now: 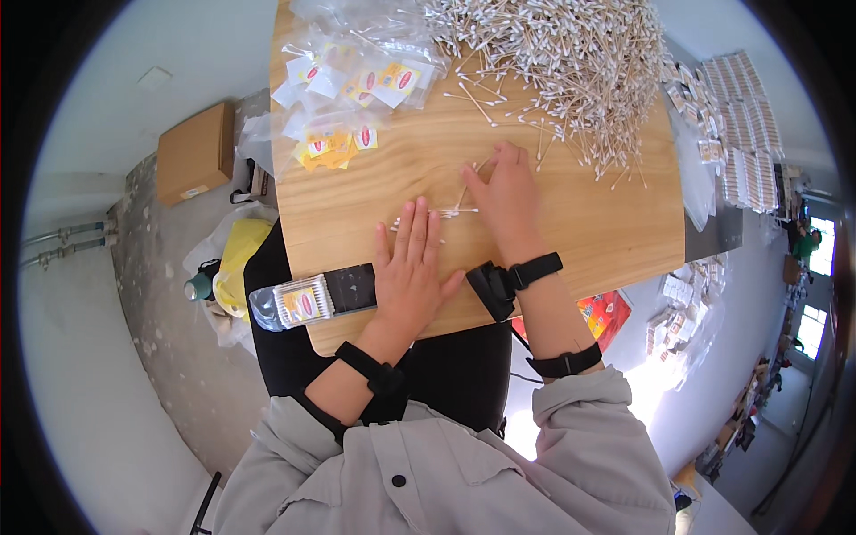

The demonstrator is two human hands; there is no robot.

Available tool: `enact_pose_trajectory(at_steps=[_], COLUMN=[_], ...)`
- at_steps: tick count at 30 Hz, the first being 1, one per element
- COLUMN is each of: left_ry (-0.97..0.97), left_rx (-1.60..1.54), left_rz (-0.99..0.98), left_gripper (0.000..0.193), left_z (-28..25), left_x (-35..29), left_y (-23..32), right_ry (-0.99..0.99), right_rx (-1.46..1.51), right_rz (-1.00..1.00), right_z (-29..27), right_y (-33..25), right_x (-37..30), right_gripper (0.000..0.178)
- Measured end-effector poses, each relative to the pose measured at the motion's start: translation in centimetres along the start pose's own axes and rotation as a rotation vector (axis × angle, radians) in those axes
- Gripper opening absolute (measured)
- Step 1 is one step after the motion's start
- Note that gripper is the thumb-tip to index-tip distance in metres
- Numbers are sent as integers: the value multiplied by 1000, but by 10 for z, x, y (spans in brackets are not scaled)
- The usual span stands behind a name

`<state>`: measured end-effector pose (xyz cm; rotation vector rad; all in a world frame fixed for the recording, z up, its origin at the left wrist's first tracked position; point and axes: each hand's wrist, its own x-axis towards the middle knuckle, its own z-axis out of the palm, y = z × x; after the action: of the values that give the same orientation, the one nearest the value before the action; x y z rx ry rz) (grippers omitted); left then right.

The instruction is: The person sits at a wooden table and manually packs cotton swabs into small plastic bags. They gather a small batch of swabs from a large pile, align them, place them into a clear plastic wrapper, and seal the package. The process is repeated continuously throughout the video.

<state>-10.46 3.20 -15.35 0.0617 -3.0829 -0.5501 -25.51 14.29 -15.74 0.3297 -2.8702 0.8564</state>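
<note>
My left hand (411, 254) lies palm down near the front of the wooden table (374, 178), its fingers stretched out. A few loose cotton swabs (456, 212) lie by its fingertips, partly hidden under them. My right hand (508, 201) is just beyond, fingers curled, with a thin cotton swab (464, 192) at its thumb and forefinger. To the left of my left hand, a clear pack of cotton swabs (301, 303) with a yellow and white label rests on a dark strip (352, 288) at the table's edge.
A large heap of cotton swabs (571, 71) covers the table's far right. Clear plastic bags (357, 53) and yellow label cards (334, 147) lie far left. Packed swabs (749, 134) are stacked beyond the right edge. A cardboard box (196, 152) stands on the floor at left.
</note>
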Motion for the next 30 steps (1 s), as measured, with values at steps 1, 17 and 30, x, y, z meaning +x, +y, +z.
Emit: enact_pose_trajectory(at_steps=[1, 17, 30], left_ry=[-3, 52, 54], left_rx=[10, -89, -126], left_rz=[10, 55, 57], left_gripper=[95, 88, 88], left_z=[-1, 3, 3], left_x=[1, -3, -2], left_y=[0, -4, -4], right_ry=[-24, 35, -195], right_rx=[68, -37, 180], right_rz=[8, -90, -123], right_z=[4, 10, -2], right_y=[0, -4, 4], right_x=[3, 80, 83], right_gripper=[40, 11, 6])
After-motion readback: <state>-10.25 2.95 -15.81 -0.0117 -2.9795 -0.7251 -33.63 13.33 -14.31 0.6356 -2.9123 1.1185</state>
